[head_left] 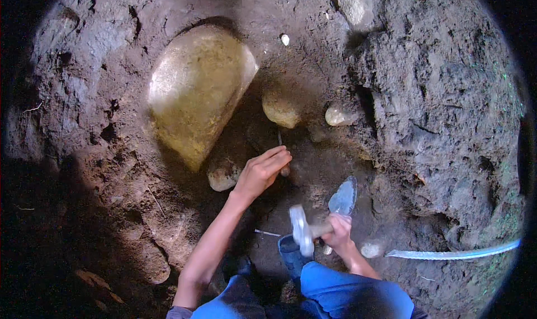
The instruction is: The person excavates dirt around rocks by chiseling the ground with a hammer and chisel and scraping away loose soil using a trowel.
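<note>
My left hand point(262, 172) is closed round a slim chisel point(279, 136). Its thin metal shank points away from me, toward the soil below a rounded stone point(281, 111); my fingers hide most of the rest. A hammer point(302, 230) is gripped by its handle in my right hand point(339, 230), its pale head slightly blurred and turned to the left. Just beyond that hand shows the grey blade of a trowel point(344, 196); I cannot tell whether it lies on the ground or is held along with the hammer. A smaller stone point(224, 174) sits left of my left hand.
A large pale boulder point(196, 89) is set in the brown soil at upper left. Another stone point(339, 115) juts out to the right. Rough earth walls point(442, 106) rise around. A white-blue strip point(453, 252) curves in at right, and a thin pale stick point(267, 233) lies near my boot point(292, 254).
</note>
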